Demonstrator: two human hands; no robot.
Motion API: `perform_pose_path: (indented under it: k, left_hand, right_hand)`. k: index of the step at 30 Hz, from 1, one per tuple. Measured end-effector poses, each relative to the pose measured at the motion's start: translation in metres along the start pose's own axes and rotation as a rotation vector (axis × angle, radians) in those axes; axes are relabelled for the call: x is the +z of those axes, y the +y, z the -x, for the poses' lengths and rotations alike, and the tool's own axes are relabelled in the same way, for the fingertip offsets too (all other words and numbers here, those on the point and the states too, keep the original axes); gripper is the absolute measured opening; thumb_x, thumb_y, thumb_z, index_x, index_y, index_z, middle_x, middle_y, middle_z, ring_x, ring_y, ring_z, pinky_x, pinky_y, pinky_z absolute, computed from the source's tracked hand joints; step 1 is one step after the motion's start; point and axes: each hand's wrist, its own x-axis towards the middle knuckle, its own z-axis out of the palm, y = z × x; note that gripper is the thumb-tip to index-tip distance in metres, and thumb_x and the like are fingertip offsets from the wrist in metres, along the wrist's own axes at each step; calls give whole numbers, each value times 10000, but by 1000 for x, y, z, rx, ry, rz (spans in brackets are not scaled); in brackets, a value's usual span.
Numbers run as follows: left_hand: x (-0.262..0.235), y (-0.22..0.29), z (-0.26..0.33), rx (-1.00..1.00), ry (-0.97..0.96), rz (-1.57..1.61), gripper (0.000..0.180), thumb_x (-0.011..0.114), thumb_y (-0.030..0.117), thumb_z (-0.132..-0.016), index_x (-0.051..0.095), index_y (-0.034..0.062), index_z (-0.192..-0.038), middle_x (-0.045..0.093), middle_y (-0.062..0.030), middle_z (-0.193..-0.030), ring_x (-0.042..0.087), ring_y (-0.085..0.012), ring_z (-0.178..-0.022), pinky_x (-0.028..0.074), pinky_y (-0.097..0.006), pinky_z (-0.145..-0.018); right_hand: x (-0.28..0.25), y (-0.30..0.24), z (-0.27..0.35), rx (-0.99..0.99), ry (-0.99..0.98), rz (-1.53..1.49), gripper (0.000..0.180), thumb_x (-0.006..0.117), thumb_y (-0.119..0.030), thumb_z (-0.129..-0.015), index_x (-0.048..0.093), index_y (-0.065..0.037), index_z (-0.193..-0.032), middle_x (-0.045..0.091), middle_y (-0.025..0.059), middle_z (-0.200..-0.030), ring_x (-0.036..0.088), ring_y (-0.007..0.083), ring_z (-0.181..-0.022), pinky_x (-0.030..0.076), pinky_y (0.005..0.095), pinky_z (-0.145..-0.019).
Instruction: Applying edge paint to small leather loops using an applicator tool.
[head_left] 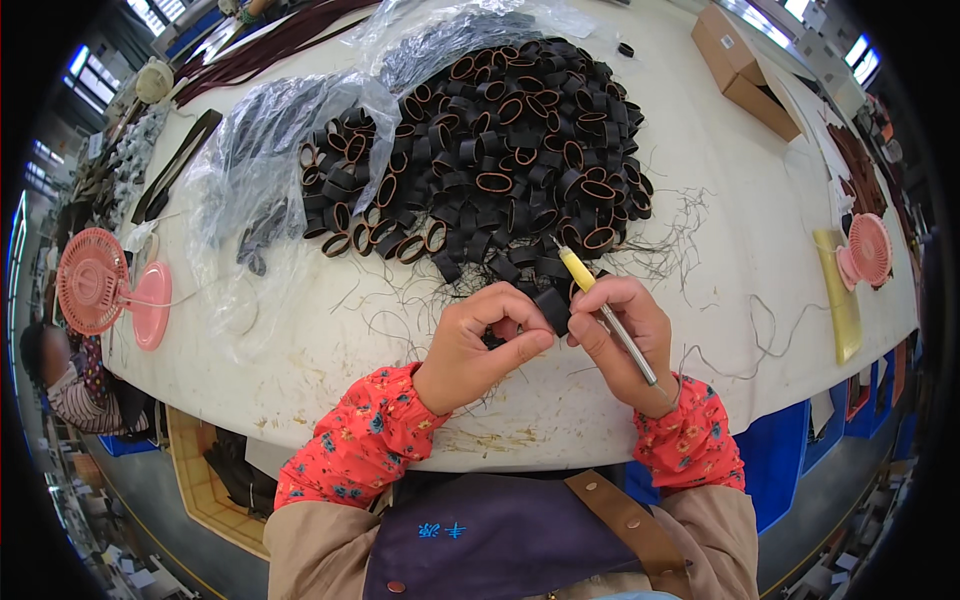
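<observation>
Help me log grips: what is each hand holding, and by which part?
Left hand: a black loop, by its left side. Right hand: a pen-like tool, mid-length, maybe the loop too.

A: lol how many pink fans (93, 280) are on that table (770, 215)?
B: two, one each side. right one's just beside a yellow strip (842, 305).
A: what else?
B: cardboard box (738, 70) up top right, yellow crate (186, 470) below the table's left edge.
</observation>
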Motion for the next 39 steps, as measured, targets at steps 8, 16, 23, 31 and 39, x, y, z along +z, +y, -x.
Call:
perform_pose_path:
  k: [8,16,23,31,39]
  left_hand:
    - [-2,-1,-3,72,-3,-78,72,640,5,-812,588,27,-858,569,-54,-988,509,-72,-750,440,-215,-681]
    - [4,-6,0,67,-23,303,71,594,-18,-842,555,19,-888,554,-91,-1100,562,-110,-821,460,-262,-755]
    - [0,-4,-2,105,193,17,86,630,-26,-792,566,16,-830,576,-54,-974,509,-70,-740,433,-216,-690]
    - [2,-6,-1,189,282,-188,118,668,-31,-735,579,25,-789,601,-65,-909,526,-83,-669,442,-217,-625]
    - [3,-3,0,231,256,-248,124,668,-38,-725,594,30,-797,612,-66,-912,529,-90,-672,455,-226,-628]
  right_hand:
    - [-4,-5,-1,173,7,-235,173,577,-44,-909,485,-30,-1055,577,51,-914,594,93,-756,508,226,-682]
    - [-5,0,-4,136,-41,-266,201,560,-57,-919,479,-24,-1099,591,70,-955,608,122,-789,514,256,-740]
    - [-10,-5,-3,-67,113,-110,218,470,-146,-973,499,23,-1108,610,99,-828,617,170,-778,510,319,-771]
    - [-10,-9,-1,-37,29,-58,229,397,-175,-995,533,8,-976,554,72,-612,596,164,-568,487,362,-832]
    - [-10,-5,0,-60,12,-147,197,435,-132,-984,544,24,-1036,572,65,-666,597,139,-633,488,267,-630]
